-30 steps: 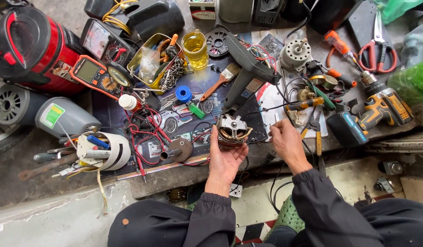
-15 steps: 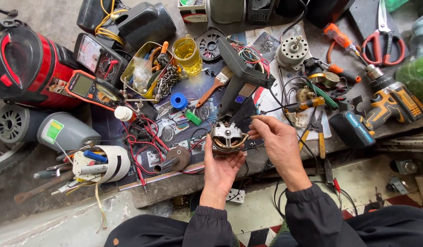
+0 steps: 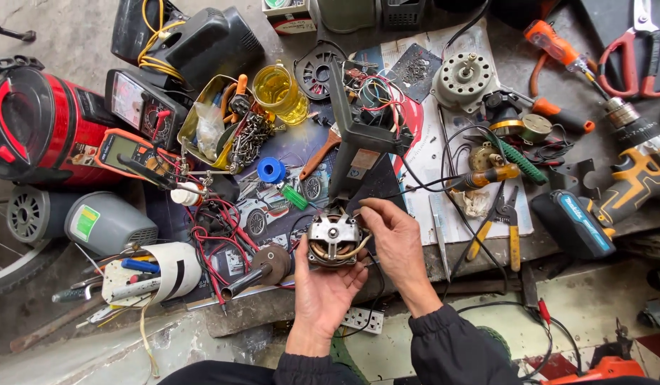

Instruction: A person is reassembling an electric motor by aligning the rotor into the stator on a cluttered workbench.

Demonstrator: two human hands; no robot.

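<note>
Small electric motor [image 3: 334,239], square laminated frame with copper windings showing: cradled from below in the left hand [image 3: 324,292], fingers curled partway up its sides, held just above the near edge of the cluttered surface [image 3: 73,28]. Right hand [image 3: 395,239] bent over the motor's right side, thumb and forefinger pinched close at the frame's top corner, seemingly on a pale lead wire; exact contact too small to tell. Step in hand, by judgement: inspection or handling of the winding leads, motor out of any housing. Next move likely calls for a steady left-hand cradle and fine fingertip work on the right, thin wires being easily nicked or snapped. Close by: dark upright stand [image 3: 358,135] just behind the motor, blue tape roll [image 3: 270,170], orange multimeter [image 3: 123,151], yellow-handled pliers [image 3: 495,232], glass of yellow liquid [image 3: 278,91].
</note>
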